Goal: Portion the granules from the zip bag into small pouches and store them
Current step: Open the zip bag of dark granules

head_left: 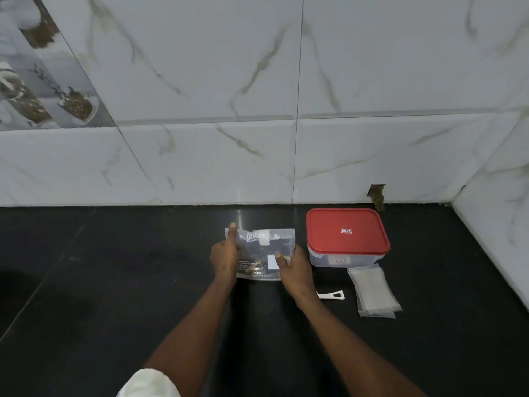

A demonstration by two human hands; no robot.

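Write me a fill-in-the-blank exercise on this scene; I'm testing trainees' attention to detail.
The lid on the container is coloured ___.
The counter is coloured ___.
The left hand and right hand grip the zip bag; the small pouches lie to its ___.
Missing words: red; black; right.

red lid (347, 231), black counter (114, 282), white veined tiles (200, 67)

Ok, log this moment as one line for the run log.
left hand grips zip bag | right hand pinches it | red-lidded container closed | pouch stack lying nearby
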